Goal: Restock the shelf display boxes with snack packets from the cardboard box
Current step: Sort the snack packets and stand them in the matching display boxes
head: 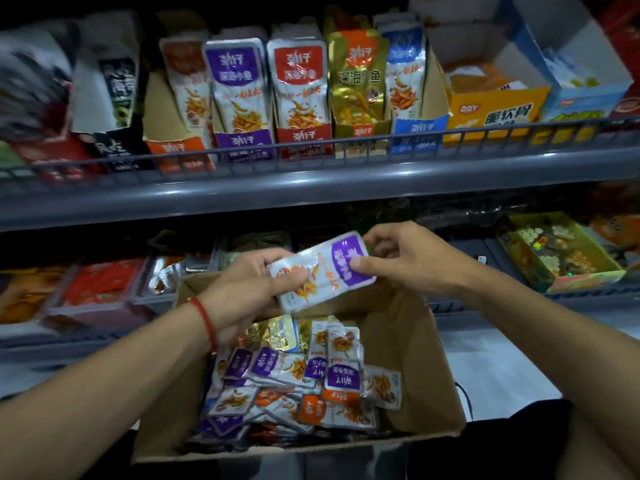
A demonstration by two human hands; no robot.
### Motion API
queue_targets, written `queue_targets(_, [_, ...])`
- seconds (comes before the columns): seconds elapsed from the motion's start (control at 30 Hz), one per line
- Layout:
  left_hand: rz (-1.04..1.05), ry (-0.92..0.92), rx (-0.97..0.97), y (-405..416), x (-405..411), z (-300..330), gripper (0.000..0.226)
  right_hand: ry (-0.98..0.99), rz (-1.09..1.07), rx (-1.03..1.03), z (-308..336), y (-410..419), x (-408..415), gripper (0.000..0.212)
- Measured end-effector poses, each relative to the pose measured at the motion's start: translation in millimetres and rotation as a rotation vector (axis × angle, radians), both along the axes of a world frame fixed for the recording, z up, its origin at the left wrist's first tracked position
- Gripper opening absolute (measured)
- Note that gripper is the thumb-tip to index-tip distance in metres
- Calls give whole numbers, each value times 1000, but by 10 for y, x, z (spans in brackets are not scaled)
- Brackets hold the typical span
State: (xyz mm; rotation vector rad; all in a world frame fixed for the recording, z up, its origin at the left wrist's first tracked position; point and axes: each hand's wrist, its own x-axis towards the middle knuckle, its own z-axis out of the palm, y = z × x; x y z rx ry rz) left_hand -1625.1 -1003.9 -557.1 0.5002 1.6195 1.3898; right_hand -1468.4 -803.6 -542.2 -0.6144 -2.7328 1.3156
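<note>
Both hands' grip, left hand [254, 284] and right hand [403, 259], holds purple packet [320, 271] lengthwise, purple end up-right

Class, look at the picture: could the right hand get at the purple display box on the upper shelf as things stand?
Probably yes. The purple display box sits at the shelf front, above the right hand, with only the low shelf rail before it. But both hands are holding a purple packet.

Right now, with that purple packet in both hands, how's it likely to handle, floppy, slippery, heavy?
The purple packet probably flexes rather than staying stiff: it is a thin, flat pouch, held at each end by the left hand and right hand. Its glossy film shows glare, so it may be a bit slippery. It looks light, held by fingertips alone.
</note>
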Motion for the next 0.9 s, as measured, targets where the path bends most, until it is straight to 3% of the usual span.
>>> queue_targets(0.1, [91, -136, 128, -17, 1, 66, 42, 141, -80, -262, 49, -97, -41, 23])
queue_targets(0.37, [141, -235, 286, -77, -118, 276, 34, 296, -248, -536, 164, -233, -197, 19])
queue_targets(0.47, [173, -239, 326, -129, -180, 362, 33, 377, -298, -537, 279, -258, -292, 18])
queue_targets(0.67, [349, -233, 424, -256, -397, 522, 28, 503, -315, -68, 892, -269, -694, 14])
queue_targets(0.8, [476, -151, 424, -386, -627, 587, 16, 613, -273, 484, 1470, -109, -1046, 22])
queue_targets(0.9, [510, -149, 424, -420, -683, 613, 15, 615, -227, 698, 1760, -126, -1334, 24])
